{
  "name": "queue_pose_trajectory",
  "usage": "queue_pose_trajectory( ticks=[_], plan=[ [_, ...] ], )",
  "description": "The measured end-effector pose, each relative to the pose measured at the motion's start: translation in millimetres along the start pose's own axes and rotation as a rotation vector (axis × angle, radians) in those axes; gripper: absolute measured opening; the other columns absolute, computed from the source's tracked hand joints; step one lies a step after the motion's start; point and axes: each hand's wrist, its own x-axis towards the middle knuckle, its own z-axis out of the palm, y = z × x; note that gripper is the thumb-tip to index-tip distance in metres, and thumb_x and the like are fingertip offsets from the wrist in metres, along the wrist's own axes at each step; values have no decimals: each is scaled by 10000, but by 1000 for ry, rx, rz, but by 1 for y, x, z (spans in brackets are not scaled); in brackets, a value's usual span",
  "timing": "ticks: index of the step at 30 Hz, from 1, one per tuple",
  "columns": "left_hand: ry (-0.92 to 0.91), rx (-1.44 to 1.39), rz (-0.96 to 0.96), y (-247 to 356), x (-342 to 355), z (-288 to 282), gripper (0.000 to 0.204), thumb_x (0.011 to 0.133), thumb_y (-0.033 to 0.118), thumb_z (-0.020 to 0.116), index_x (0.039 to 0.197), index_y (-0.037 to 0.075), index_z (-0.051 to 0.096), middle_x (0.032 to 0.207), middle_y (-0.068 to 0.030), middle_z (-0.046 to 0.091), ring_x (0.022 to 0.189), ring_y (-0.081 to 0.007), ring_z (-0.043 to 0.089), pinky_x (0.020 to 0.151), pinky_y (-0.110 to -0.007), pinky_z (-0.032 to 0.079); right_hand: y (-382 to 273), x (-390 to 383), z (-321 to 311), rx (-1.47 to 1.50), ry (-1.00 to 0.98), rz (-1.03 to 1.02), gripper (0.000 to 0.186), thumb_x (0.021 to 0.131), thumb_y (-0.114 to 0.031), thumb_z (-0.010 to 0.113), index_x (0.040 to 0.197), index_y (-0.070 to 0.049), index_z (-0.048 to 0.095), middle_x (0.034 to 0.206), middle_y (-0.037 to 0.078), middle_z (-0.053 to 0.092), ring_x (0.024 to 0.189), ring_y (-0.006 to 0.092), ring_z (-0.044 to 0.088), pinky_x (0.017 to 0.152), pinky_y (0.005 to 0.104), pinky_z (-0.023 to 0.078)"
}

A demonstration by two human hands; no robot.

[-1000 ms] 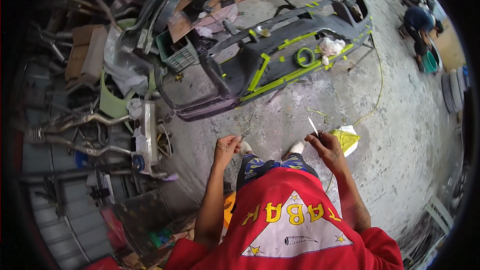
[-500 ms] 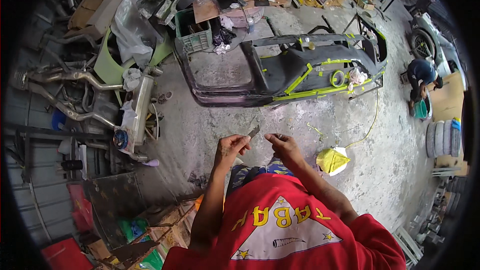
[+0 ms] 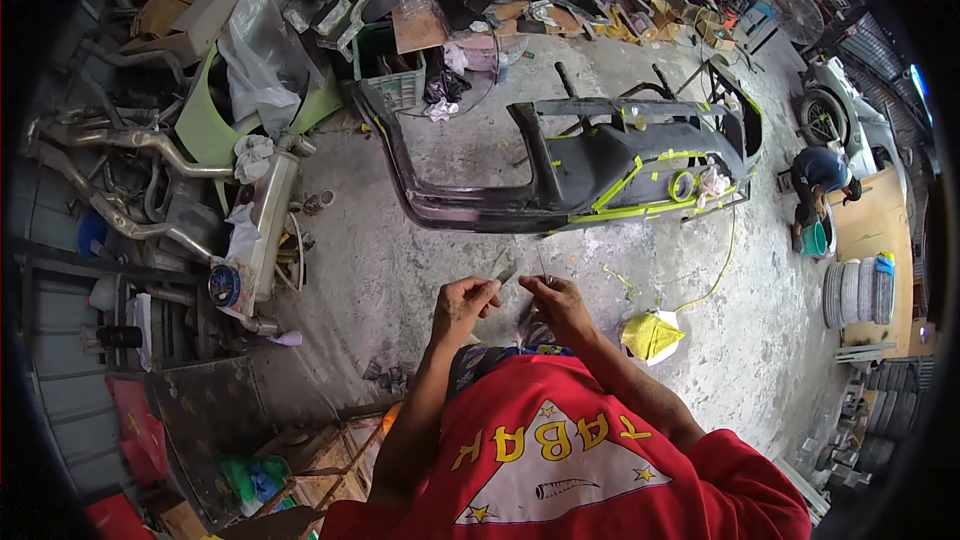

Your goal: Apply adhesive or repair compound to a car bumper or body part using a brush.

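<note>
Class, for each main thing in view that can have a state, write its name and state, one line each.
Left hand: closed, pinching a thin flat piece
Right hand: pinched closed; any item in it unclear
Black bumper: partly masked with yellow-green tape strips
Tape roll: resting on the black bumper
White wad: crumpled
Yellow-and-white bundle: creased, on the floor
Clear plastic sheet: wrinkled

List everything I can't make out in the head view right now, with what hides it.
All in the head view:
- What the right hand pinches, if anything: too small, partly covered by its fingers.
- The held end of the grey strip: behind the left hand's fingers.
- Inside the green bucket: too small, and its side blocks the view.
</note>
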Motion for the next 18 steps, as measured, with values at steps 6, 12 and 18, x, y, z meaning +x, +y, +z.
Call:
queue_pose_trajectory(
  ticks=[6,12,18],
  plan=[
    [142,-27,-14,-18,16,-32,294,944,282,675,873,-3,692,727,-32,683,566,-57,536,544,-221,441,-9,23,-33,-293,153,-75,337,881,-356,743,918,-21,727,647,-32,572,518,46,437,475,237,329],
    [261,80,-49,-13,32,-64,278,939,260,681,862,-7,686,736,-45,694,559,-59,529,514,-229,422,63,93,-175,-645,437,-133,404,809,-351,818,652,-6,674,542,4,532,496,91,480,458,291,376],
    [438,169,-131,-5,43,-92,264,939,248,675,858,-3,683,729,-42,693,573,-61,560,535,-223,448,164,156,-303,-894,516,-168,546,696,-488,867,751,20,673,633,125,630,568,207,602,556,360,491]
  ],
)
